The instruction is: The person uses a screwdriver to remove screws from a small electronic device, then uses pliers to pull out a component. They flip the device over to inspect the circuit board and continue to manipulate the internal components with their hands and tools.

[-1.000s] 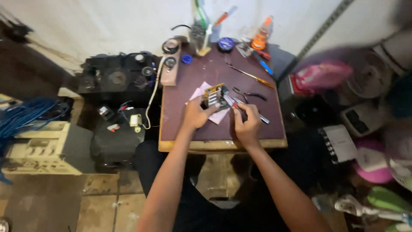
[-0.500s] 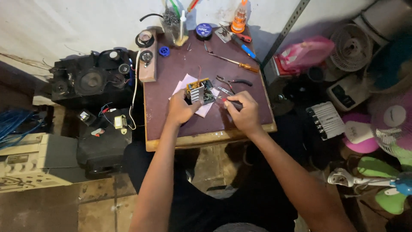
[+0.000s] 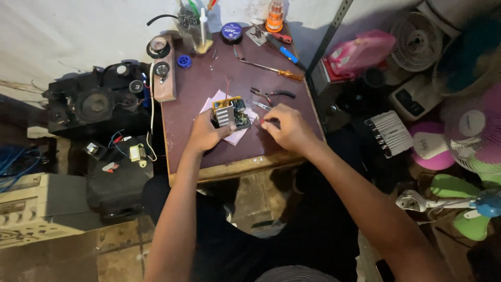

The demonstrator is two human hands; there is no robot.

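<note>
A small circuit board (image 3: 230,111) with a ribbed metal heat sink and dark components sits on a pale sheet of paper (image 3: 238,134) on a small maroon-topped table (image 3: 203,89). My left hand (image 3: 205,131) grips the board at its near left corner. My right hand (image 3: 286,127) is closed around a thin tool with a red part (image 3: 263,120) whose tip points at the board's right edge. Pliers with dark handles (image 3: 272,94) lie just beyond my right hand.
At the table's far edge stand a clear cup of tools (image 3: 194,25), a round blue tin (image 3: 231,31), an orange bottle (image 3: 274,15) and screwdrivers (image 3: 271,68). Black speakers (image 3: 96,102) and boxes sit left. Fans (image 3: 472,136) and a pink bag (image 3: 360,52) crowd the right.
The camera view has shifted, so the table sits higher and more central. Both hands stay at the board, the right hand still holding the tool against it.
</note>
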